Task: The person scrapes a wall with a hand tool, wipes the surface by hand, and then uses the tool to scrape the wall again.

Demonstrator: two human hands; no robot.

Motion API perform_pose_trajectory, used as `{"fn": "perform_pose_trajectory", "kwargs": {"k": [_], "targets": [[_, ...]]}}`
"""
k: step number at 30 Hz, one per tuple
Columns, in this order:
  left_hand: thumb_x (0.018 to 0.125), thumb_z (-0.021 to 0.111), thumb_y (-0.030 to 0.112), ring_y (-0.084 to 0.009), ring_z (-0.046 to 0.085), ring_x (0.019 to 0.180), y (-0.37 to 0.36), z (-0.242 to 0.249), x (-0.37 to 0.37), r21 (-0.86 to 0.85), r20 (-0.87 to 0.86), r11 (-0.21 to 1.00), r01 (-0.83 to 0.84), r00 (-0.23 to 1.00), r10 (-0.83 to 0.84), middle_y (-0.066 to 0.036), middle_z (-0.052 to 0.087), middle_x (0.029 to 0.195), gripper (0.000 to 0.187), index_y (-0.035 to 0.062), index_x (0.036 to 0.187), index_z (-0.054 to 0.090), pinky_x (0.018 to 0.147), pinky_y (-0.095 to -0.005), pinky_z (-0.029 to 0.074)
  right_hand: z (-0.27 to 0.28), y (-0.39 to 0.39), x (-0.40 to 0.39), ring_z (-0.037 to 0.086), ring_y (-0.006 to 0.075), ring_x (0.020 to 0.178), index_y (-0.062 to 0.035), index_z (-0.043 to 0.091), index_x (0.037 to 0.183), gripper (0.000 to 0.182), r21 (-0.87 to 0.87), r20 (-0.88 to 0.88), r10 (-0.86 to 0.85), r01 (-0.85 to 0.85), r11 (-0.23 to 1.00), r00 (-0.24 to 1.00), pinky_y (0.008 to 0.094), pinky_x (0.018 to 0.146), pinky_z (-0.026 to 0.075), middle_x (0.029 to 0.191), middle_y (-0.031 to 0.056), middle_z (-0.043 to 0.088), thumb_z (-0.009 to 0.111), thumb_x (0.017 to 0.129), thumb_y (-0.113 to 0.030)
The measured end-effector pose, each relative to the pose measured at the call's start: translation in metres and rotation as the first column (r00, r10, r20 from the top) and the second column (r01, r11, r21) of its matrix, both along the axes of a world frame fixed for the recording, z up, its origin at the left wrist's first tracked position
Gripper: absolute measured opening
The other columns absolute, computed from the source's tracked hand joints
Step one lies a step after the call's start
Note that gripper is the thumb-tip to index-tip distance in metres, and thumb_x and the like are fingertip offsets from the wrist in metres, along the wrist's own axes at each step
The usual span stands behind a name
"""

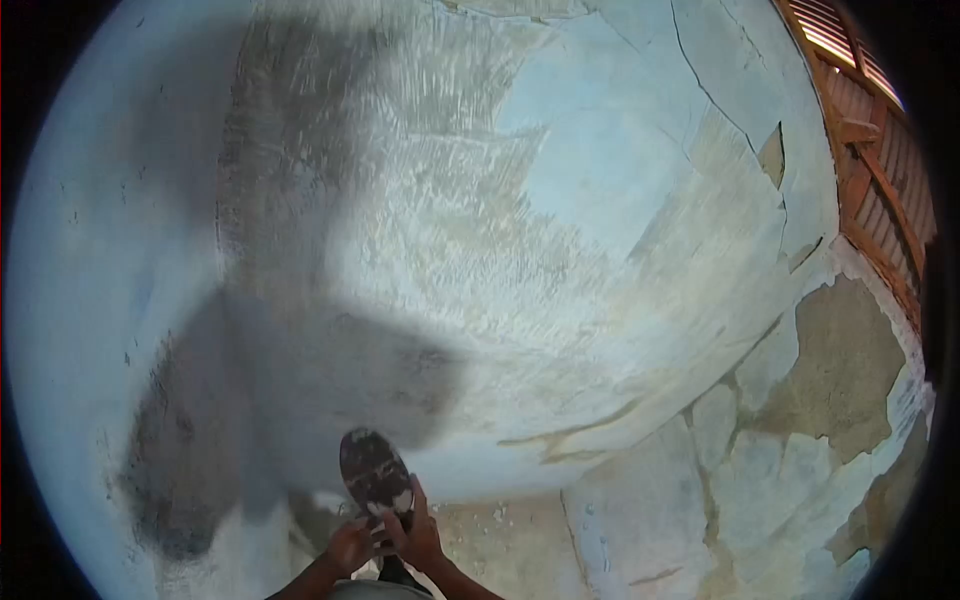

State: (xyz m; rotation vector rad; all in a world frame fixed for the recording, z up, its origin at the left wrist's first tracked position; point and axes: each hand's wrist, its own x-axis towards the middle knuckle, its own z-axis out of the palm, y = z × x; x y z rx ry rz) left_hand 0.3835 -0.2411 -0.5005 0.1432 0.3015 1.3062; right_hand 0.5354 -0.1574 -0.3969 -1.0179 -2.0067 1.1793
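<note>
peeling pale-blue plaster wall (pixel 560 200) fills the view, scraped bare at centre and flaking in slabs to the right. low and near, a wide scraper blade (pixel 374 468), caked with residue, rests against it, long axis running up the wall, tip tilted slightly left. the left hand (pixel 350 545) and right hand (pixel 418 535) close together around its handle, which they hide. holding the blade shallow with even pressure from both palms would likely lift paint cleanly. a wooden shutter (pixel 870 130) stands far right.
</note>
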Motion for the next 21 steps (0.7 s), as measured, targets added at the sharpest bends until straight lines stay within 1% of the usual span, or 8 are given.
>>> {"fn": "perform_pose_trajectory", "kwargs": {"k": [3,4,6,10,12,15,16,21], "targets": [[0.110,0.053,0.042,-0.0217,0.062,0.126,0.001,0.090,0.024,-0.132,-0.534,0.989,-0.061,0.845,-0.019,-0.011,0.057,0.144,0.057,0.0070,0.155,0.047,0.102,-0.0419,0.055,0.014,-0.007,-0.019,0.070,0.0365,0.117,0.0002,0.007,0.168,0.096,0.041,-0.276,-0.066,0.080,0.996,0.959,0.0433,0.095,0.058,0.140,0.0297,0.059,0.071,0.102,-0.023],[0.111,0.053,0.042,-0.0192,0.062,0.121,-0.002,0.076,0.028,-0.062,-0.614,0.994,-0.085,0.789,0.030,-0.010,0.060,0.138,0.054,0.0061,0.151,0.050,0.097,-0.0383,0.055,0.019,-0.006,-0.026,0.066,0.0358,0.124,0.0008,0.007,0.168,0.098,0.055,-0.374,-0.074,0.101,0.993,0.925,0.0428,0.098,0.057,0.147,0.0292,0.053,0.073,0.101,-0.024],[0.113,0.051,0.043,-0.0142,0.063,0.110,-0.002,0.046,0.036,0.090,-0.747,0.990,-0.109,0.649,0.140,-0.008,0.064,0.125,0.049,0.0044,0.143,0.056,0.087,-0.0309,0.054,0.039,-0.004,-0.034,0.056,0.0340,0.137,0.0057,0.011,0.166,0.101,0.050,-0.534,-0.090,0.137,0.989,0.840,0.0428,0.107,0.052,0.156,0.0271,0.045,0.077,0.098,-0.027],[0.112,0.057,0.036,-0.0120,0.062,0.087,0.000,0.057,0.036,0.192,-0.791,0.981,0.023,0.595,0.141,-0.002,0.066,0.094,0.036,0.0013,0.120,0.062,0.080,-0.0299,0.051,0.074,0.010,-0.023,0.058,0.0335,0.134,0.0106,0.019,0.164,0.091,0.349,-0.414,-0.087,0.246,0.904,0.906,0.0415,0.109,0.050,0.152,0.0261,0.049,0.074,0.097,-0.018],[0.110,0.060,0.034,-0.0119,0.061,0.087,0.011,0.092,0.035,0.314,-0.817,0.947,0.064,0.527,0.235,-0.003,0.066,0.095,0.034,0.0004,0.118,0.062,0.081,-0.0310,0.051,0.063,0.019,-0.015,0.058,0.0327,0.133,0.0091,0.019,0.165,0.092,0.216,-0.497,-0.116,0.252,0.943,0.860,0.0401,0.107,0.051,0.151,0.0253,0.050,0.074,0.096,-0.019],[0.105,0.067,0.032,-0.0158,0.064,0.098,0.030,0.087,0.036,0.210,-0.917,0.966,0.152,0.374,0.141,-0.009,0.069,0.101,0.034,0.0005,0.116,0.061,0.089,-0.0362,0.052,0.059,0.026,-0.003,0.056,0.0303,0.134,0.0065,0.022,0.165,0.106,-0.121,-0.582,-0.217,0.181,0.976,0.783,0.0392,0.109,0.050,0.153,0.0218,0.048,0.085,0.090,-0.033],[0.106,0.066,0.035,-0.0153,0.061,0.107,0.036,0.081,0.036,0.207,-0.932,0.954,0.216,0.341,0.125,-0.007,0.068,0.116,0.041,0.0026,0.131,0.060,0.095,-0.0359,0.052,0.053,0.031,0.005,0.056,0.0297,0.134,0.0062,0.023,0.165,0.108,-0.190,-0.588,-0.237,0.152,0.970,0.773,0.0391,0.108,0.050,0.152,0.0206,0.050,0.087,0.088,-0.035],[0.102,0.072,0.026,-0.0174,0.061,0.086,0.063,0.103,0.035,0.227,-0.933,0.935,0.272,0.336,0.129,-0.008,0.062,0.092,0.027,0.0042,0.112,0.059,0.079,-0.0368,0.050,0.023,0.073,0.045,0.061,0.0262,0.122,0.0048,0.025,0.163,0.113,-0.305,-0.596,-0.210,0.024,0.952,0.775,0.0382,0.097,0.054,0.144,0.0169,0.054,0.090,0.085,-0.044]]}}
